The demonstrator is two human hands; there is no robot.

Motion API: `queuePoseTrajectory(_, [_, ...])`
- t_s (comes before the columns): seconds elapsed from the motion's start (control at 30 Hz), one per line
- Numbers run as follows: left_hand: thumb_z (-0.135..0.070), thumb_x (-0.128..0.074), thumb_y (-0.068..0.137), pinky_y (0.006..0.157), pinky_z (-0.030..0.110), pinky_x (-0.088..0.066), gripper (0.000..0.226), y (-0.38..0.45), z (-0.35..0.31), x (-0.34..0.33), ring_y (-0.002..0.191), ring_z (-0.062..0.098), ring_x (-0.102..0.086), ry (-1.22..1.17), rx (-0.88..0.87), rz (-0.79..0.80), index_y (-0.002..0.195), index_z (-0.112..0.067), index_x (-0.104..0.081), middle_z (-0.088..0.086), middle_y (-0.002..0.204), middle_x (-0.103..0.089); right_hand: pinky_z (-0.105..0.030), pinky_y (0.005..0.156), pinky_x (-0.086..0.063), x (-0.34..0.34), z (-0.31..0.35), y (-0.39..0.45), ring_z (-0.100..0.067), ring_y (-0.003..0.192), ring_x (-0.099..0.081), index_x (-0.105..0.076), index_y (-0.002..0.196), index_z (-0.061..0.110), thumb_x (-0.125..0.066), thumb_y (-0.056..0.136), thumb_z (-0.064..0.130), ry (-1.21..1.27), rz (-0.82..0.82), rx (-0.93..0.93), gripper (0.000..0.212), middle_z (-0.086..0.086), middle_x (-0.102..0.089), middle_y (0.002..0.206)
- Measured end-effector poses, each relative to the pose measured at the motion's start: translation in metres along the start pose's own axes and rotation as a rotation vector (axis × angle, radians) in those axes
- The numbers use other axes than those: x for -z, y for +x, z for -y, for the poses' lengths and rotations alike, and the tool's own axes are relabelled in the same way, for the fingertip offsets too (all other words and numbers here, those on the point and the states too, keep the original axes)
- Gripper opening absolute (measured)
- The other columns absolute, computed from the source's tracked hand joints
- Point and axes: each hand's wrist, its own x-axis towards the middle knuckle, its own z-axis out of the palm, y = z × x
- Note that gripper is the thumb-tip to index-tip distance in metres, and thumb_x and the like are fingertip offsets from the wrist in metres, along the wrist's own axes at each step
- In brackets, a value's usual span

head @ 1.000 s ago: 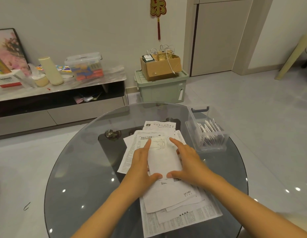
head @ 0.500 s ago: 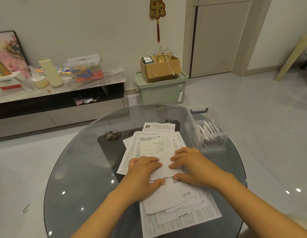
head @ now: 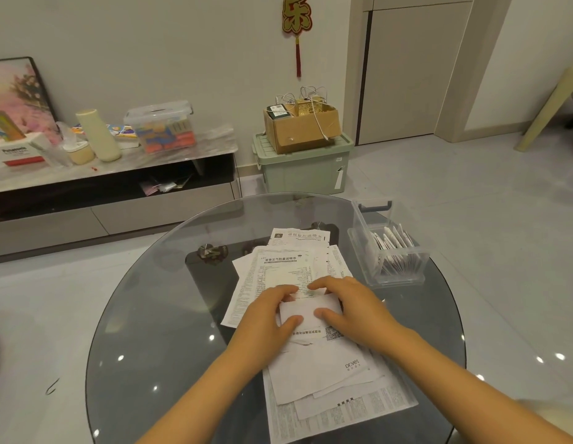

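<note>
A pile of printed paper leaflets (head: 314,370) lies on a round glass table (head: 150,315). On top of the pile sits a small white sheet folded over (head: 307,310). My left hand (head: 265,318) and my right hand (head: 352,309) both hold this folded sheet. Each hand has its fingers curled over the sheet's far edge and its thumb on the near face. More leaflets with printed text (head: 278,270) spread out beyond my fingers.
A clear plastic bin (head: 403,267) holding white sachets stands on the table at the right. Beyond the table are a low TV cabinet (head: 118,193) with boxes and a green storage box (head: 304,168) carrying a cardboard carton. A pale chair leg (head: 548,110) is at far right.
My hands drew back toward me, folding the top sheet's far half over. Index fingers that lay stretched flat a second ago are now curled over the folded edge.
</note>
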Motion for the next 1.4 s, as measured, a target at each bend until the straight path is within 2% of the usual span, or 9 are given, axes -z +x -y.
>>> queuePoseTrajectory(0.13, [-0.023, -0.068, 0.085, 0.089, 0.001, -0.029, 0.051, 0.002, 0.005, -0.003, 0.104, -0.001, -0.042, 0.025, -0.017, 0.045, 0.131, -0.026, -0.047, -0.015, 0.114, -0.043, -0.021, 0.095, -0.030, -0.002, -0.002, 0.002, -0.008, 0.113, -0.036, -0.047, 0.129, 0.039, -0.065, 0.084, 0.035, -0.060, 0.048, 0.013, 0.048, 0.012, -0.047, 0.110])
queuePoseTrajectory(0.27, [-0.025, -0.067, 0.086, 0.107, 0.026, -0.031, 0.052, 0.005, 0.008, 0.000, 0.118, 0.009, -0.039, 0.088, -0.010, 0.091, 0.133, -0.029, -0.046, -0.013, 0.119, -0.037, -0.025, 0.101, -0.025, 0.001, -0.005, 0.002, -0.009, 0.113, -0.031, -0.050, 0.127, 0.039, -0.064, 0.086, 0.031, -0.093, 0.095, 0.009, 0.045, 0.013, -0.042, 0.111])
queuePoseTrajectory(0.33, [-0.026, -0.067, 0.085, 0.108, 0.031, -0.031, 0.053, 0.006, 0.010, 0.003, 0.118, 0.012, -0.036, 0.119, 0.007, 0.104, 0.133, -0.033, -0.045, -0.013, 0.120, -0.035, -0.028, 0.104, -0.025, 0.004, -0.005, 0.002, -0.010, 0.114, -0.032, -0.050, 0.128, 0.039, -0.063, 0.087, 0.029, -0.115, 0.120, 0.005, 0.044, 0.011, -0.045, 0.117])
queuePoseTrajectory(0.53, [-0.023, -0.063, 0.088, 0.098, 0.021, -0.029, 0.036, 0.003, 0.009, 0.011, 0.110, 0.011, -0.030, 0.219, -0.044, 0.035, 0.121, -0.033, -0.053, -0.016, 0.112, -0.035, -0.025, 0.100, -0.028, 0.013, -0.006, -0.003, -0.008, 0.109, -0.031, -0.048, 0.129, 0.042, -0.063, 0.086, 0.031, -0.106, 0.173, -0.028, 0.046, 0.010, -0.045, 0.111])
queuePoseTrajectory(0.73, [-0.018, -0.050, 0.094, 0.089, 0.014, -0.025, 0.021, -0.001, 0.008, 0.005, 0.097, 0.013, -0.048, 0.284, -0.181, 0.044, 0.102, -0.028, -0.067, -0.024, 0.098, -0.047, -0.013, 0.080, -0.037, 0.030, 0.003, -0.017, -0.003, 0.097, -0.042, -0.050, 0.124, 0.041, -0.071, 0.080, 0.031, -0.040, 0.237, -0.062, 0.050, 0.012, -0.049, 0.103])
queuePoseTrajectory(0.97, [-0.055, -0.039, 0.080, 0.094, 0.008, -0.014, 0.041, -0.004, 0.011, 0.001, 0.109, 0.007, -0.042, 0.252, -0.218, 0.148, 0.108, -0.037, -0.062, -0.027, 0.108, -0.049, -0.018, 0.081, -0.044, 0.039, 0.008, -0.030, -0.005, 0.094, -0.051, -0.051, 0.115, 0.046, -0.073, 0.076, 0.025, 0.005, 0.398, -0.057, 0.049, 0.013, -0.052, 0.102])
queuePoseTrajectory(1.17, [-0.068, -0.035, 0.073, 0.097, 0.017, -0.023, 0.055, -0.005, 0.009, 0.008, 0.115, 0.006, -0.038, 0.163, -0.146, 0.249, 0.112, -0.040, -0.062, -0.030, 0.112, -0.046, -0.010, 0.068, -0.043, 0.041, 0.009, -0.027, 0.003, 0.073, -0.051, -0.071, 0.093, 0.032, -0.073, 0.078, 0.023, 0.137, 0.324, -0.029, 0.017, 0.008, -0.064, 0.090])
queuePoseTrajectory(1.27, [-0.069, -0.048, 0.078, 0.102, 0.021, -0.024, 0.051, -0.006, 0.003, 0.014, 0.115, 0.004, -0.035, 0.144, -0.137, 0.296, 0.114, -0.037, -0.064, -0.028, 0.114, -0.046, -0.013, 0.068, -0.044, 0.039, 0.008, -0.023, 0.003, 0.073, -0.054, -0.073, 0.087, 0.030, -0.071, 0.080, 0.025, 0.200, 0.245, -0.018, 0.009, 0.010, -0.065, 0.086])
queuePoseTrajectory(1.4, [-0.081, -0.043, 0.066, 0.098, 0.024, -0.031, 0.052, -0.006, 0.002, 0.014, 0.112, 0.004, -0.036, 0.131, -0.126, 0.320, 0.095, -0.043, -0.063, -0.028, 0.110, -0.047, -0.012, 0.068, -0.041, 0.028, 0.009, -0.014, 0.000, 0.076, -0.053, -0.071, 0.087, 0.028, -0.070, 0.082, 0.028, 0.202, 0.082, -0.030, 0.005, 0.012, -0.060, 0.086])
